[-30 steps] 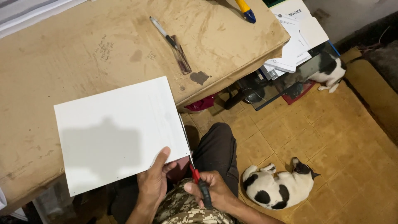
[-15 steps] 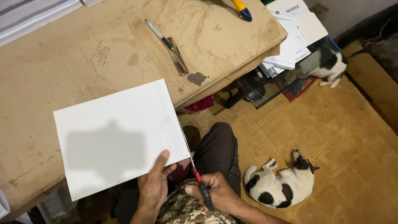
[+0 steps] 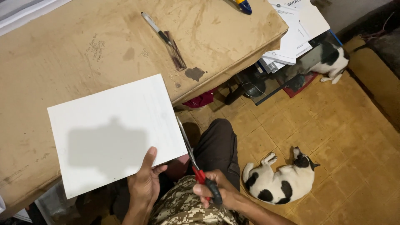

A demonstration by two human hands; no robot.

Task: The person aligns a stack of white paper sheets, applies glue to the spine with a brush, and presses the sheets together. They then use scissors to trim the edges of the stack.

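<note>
A white sheet of paper (image 3: 110, 131) is held up in front of a brown table (image 3: 62, 54). My left hand (image 3: 146, 181) grips the sheet's lower edge, thumb on its face. In my right hand (image 3: 218, 193) is a pair of scissors (image 3: 191, 156) with red and black handles. Their blades point up along the sheet's right edge. I cannot tell whether the blades touch the paper.
On the table lie a pen (image 3: 156, 28), a comb (image 3: 175, 52) and a blue and yellow object (image 3: 242, 5). White papers (image 3: 291, 33) are stacked at its right end. Two black and white dogs rest on the yellow floor, one near my knee (image 3: 281, 181), one farther off (image 3: 329, 60).
The view has shifted slightly. The scissors' blades now reach higher along the sheet's right edge. The nearer dog has moved its head and legs.
</note>
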